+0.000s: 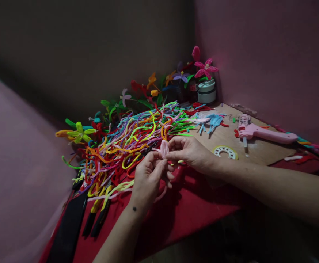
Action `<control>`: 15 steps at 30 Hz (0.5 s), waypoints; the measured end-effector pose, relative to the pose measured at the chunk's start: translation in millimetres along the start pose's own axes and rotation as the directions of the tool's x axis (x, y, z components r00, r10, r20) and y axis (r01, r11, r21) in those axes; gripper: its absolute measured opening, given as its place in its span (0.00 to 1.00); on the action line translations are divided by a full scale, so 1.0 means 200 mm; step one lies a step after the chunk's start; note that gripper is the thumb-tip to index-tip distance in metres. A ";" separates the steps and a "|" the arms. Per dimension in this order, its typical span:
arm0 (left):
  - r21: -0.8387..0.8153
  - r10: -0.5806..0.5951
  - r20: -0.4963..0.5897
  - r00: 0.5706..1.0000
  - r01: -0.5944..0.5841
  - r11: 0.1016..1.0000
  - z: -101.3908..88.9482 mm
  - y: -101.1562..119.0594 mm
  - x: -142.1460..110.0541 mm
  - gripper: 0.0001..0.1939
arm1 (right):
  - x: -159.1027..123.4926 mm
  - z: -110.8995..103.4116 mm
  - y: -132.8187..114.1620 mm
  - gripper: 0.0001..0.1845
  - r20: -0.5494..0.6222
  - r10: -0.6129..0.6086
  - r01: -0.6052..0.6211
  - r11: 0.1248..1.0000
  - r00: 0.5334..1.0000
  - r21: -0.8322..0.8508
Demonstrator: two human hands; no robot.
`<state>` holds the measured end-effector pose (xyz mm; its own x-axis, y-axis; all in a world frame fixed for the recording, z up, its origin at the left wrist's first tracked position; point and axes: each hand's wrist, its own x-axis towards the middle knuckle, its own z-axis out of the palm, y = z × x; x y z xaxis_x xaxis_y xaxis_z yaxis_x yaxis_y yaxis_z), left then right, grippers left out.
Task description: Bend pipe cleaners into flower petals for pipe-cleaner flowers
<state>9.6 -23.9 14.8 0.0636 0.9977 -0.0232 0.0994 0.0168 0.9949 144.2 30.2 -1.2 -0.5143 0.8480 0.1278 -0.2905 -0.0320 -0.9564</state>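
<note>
Gripped the base of an upright pink petal [164,148] between the closed thumb and forefinger of the left hand [149,175]. Pinched the same petal low on its right side with the thumb and forefinger of the right hand [192,151], closed likewise. Held the petal above the red table [192,212], tip pointing up and away from the fingers. Showed a pale strand [161,194] below the left fingers, perhaps in the same hand, though too shadowed to tell. Had a heap of coloured stems [137,135] just beyond and left of the fingers, with fuzzy flowers [181,76] farther beyond. Included among these a green flower [79,133] left of the fingers and a magenta flower [206,68], above a pale jar [207,95], beyond them to the right. Had a brown board [260,153] right of the fingers, bearing a white ring [225,152] near them, blue pieces [215,122] farther beyond and a pink glue gun [269,133] well to the right. Had, nearer than the fingers and to their left, two yellow-and-black handles [101,212] and, outermost, a black strip [68,226].
</note>
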 end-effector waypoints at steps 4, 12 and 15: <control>-0.010 -0.003 -0.013 1.000 0.003 1.000 0.00 0.00 0.00 0.11 | -0.01 0.01 -0.01 0.07 0.005 -0.030 0.030 1.000 1.000 -0.006; 0.000 -0.055 0.006 0.998 0.055 0.998 0.01 0.00 0.00 0.12 | 0.01 -0.02 0.01 0.09 -0.009 -0.051 0.051 0.998 0.999 0.044; 0.037 -0.062 -0.008 0.998 0.062 0.997 0.00 0.00 0.01 0.12 | 0.02 -0.03 0.01 0.08 0.020 -0.045 0.042 0.992 0.999 0.116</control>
<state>10.3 -22.5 14.0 0.0498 0.9952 -0.0840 0.1402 0.0763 0.9872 147.3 36.3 -5.4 -0.5167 0.8379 0.1759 -0.4038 -0.0574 -0.9130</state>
